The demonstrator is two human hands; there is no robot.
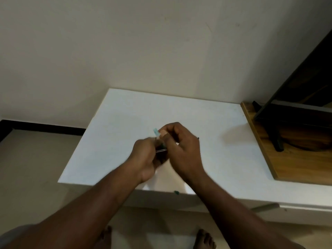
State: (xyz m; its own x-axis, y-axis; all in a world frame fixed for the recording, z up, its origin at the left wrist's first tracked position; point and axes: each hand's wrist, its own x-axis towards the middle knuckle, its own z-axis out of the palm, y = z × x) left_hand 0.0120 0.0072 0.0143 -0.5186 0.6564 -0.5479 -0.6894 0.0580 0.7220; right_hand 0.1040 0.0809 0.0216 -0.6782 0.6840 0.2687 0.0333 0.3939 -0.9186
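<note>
Now, teal strip [156,132] is pinched by R hand [181,150] fingertips.
Axis tilted up-left; lower end gripped in curled L hand [145,157].

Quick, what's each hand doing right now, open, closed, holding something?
Left hand: closed, fingers curled round a small dark item, too blurred to name.
Right hand: closed, fingers pinching a small pale green piece.

White table [124,119], wooden board [269,159] on right, green scrap [176,192] at front
</note>
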